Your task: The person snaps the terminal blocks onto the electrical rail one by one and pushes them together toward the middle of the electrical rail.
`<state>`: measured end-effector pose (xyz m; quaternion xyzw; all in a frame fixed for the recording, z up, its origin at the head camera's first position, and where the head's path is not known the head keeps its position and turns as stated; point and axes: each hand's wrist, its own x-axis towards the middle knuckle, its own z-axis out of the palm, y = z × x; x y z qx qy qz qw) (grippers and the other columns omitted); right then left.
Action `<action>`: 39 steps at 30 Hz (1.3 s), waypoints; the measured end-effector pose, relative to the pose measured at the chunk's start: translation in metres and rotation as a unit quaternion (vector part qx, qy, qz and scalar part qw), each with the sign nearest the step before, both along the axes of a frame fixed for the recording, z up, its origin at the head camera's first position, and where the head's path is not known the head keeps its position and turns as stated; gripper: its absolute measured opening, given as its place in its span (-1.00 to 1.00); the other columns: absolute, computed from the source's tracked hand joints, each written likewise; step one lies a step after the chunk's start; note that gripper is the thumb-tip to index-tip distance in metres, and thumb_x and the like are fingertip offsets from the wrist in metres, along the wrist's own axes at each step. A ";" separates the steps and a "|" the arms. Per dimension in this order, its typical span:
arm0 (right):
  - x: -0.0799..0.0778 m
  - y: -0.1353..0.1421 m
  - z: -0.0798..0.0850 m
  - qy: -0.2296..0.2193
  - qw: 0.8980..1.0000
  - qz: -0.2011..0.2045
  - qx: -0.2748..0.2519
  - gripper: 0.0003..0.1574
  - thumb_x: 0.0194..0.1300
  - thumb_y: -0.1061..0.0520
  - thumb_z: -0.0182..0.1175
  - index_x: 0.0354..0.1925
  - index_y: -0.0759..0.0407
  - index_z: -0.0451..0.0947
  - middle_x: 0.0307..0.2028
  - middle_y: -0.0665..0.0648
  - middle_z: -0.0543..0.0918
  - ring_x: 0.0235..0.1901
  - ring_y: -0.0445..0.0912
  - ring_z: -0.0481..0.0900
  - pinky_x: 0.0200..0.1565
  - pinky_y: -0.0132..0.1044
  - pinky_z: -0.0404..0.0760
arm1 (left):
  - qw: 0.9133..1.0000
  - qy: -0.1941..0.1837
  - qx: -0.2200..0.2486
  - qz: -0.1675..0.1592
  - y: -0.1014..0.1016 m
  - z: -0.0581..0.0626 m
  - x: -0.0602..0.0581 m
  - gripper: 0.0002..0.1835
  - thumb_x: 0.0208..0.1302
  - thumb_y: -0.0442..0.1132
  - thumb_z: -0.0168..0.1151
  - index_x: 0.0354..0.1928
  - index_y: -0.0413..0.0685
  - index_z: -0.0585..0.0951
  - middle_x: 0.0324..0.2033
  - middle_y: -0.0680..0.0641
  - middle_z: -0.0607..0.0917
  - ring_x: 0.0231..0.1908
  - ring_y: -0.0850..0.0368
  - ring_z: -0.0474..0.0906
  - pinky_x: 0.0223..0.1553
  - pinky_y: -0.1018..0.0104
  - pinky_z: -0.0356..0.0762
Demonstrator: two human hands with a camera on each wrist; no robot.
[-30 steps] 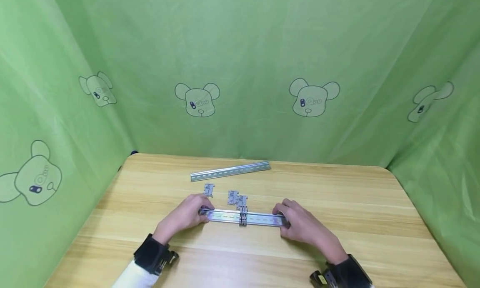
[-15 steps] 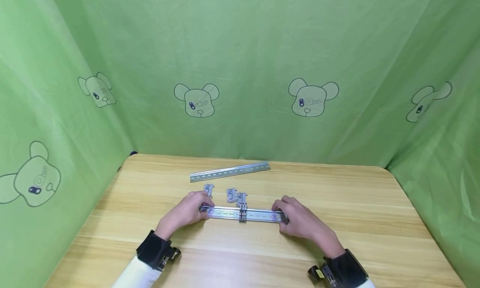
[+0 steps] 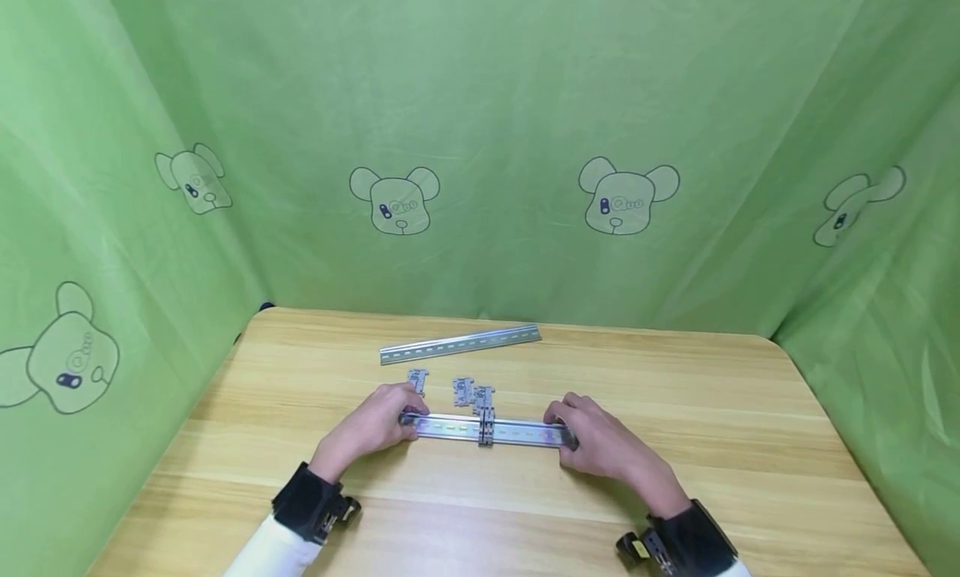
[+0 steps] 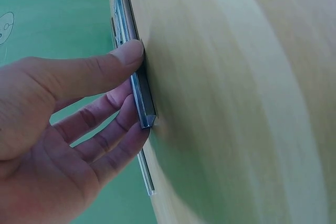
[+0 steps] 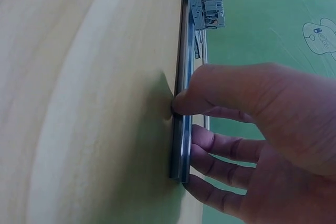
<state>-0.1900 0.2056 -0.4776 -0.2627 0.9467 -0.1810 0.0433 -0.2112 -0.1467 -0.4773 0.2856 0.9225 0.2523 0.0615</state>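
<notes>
A slotted metal DIN rail [image 3: 450,428] lies crosswise before me, with grey terminal blocks [image 3: 486,427] clipped side by side near its middle. My left hand [image 3: 372,427] grips the rail's left end, thumb [image 4: 128,53] on the near edge and fingers on the far one. At the opposite end my right hand [image 3: 603,439] pinches the rail the same way, its thumb [image 5: 191,95] across the near edge. From the right wrist view, the clipped terminal blocks [image 5: 205,3] stand up from the rail.
Beyond the rail, loose grey terminal blocks lie flat: one [image 3: 417,380] by the left hand, another [image 3: 463,391] near the middle, a third [image 3: 483,396] just behind the clipped ones. A second DIN rail [image 3: 461,343] lies slanted near the back edge of the wooden table [image 3: 675,377].
Both hands have shifted the held rail slightly away from me, closer to the loose terminal blocks. Over the last half second almost nothing has moved.
</notes>
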 end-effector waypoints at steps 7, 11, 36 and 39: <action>-0.012 0.001 0.017 -0.032 0.999 0.014 -0.022 -0.39 -0.01 0.15 0.41 0.07 0.16 0.54 -0.12 0.15 0.57 -0.20 0.00 0.53 -0.15 -0.12 0.64 | 0.999 -0.023 0.019 0.015 -0.009 0.003 -0.009 -0.58 -0.02 -0.30 0.48 -0.04 -0.18 0.69 -0.12 -0.08 0.70 -0.11 0.03 0.61 0.00 0.11 0.63; -0.037 -0.006 0.029 0.010 0.999 0.031 -0.036 -0.34 0.03 0.17 0.41 0.13 0.27 0.51 0.00 0.26 0.56 -0.07 0.10 0.55 -0.04 -0.04 0.65 | 0.997 -0.034 0.032 0.055 -0.014 0.019 -0.027 -0.61 0.09 -0.35 0.39 0.01 -0.26 0.65 -0.08 -0.18 0.70 -0.07 -0.06 0.60 0.04 0.07 0.61; -0.149 -0.044 0.013 0.014 0.998 0.056 0.026 -0.23 0.05 0.27 0.35 0.27 0.26 0.42 0.16 0.30 0.43 0.11 0.16 0.41 0.15 0.07 0.52 | 0.990 -0.104 -0.024 0.090 -0.034 0.023 -0.109 -0.29 0.02 -0.34 0.46 0.28 -0.25 0.46 0.20 -0.33 0.51 0.16 -0.24 0.42 0.22 -0.13 0.40; -0.156 -0.046 0.008 0.019 0.997 0.057 0.041 -0.22 0.01 0.29 0.35 0.26 0.26 0.42 0.15 0.32 0.44 0.11 0.18 0.40 0.16 0.08 0.50 | 0.991 -0.101 -0.034 0.080 -0.033 0.020 -0.111 -0.29 -0.03 -0.34 0.49 0.25 -0.26 0.49 0.13 -0.33 0.55 0.09 -0.23 0.47 0.15 -0.10 0.47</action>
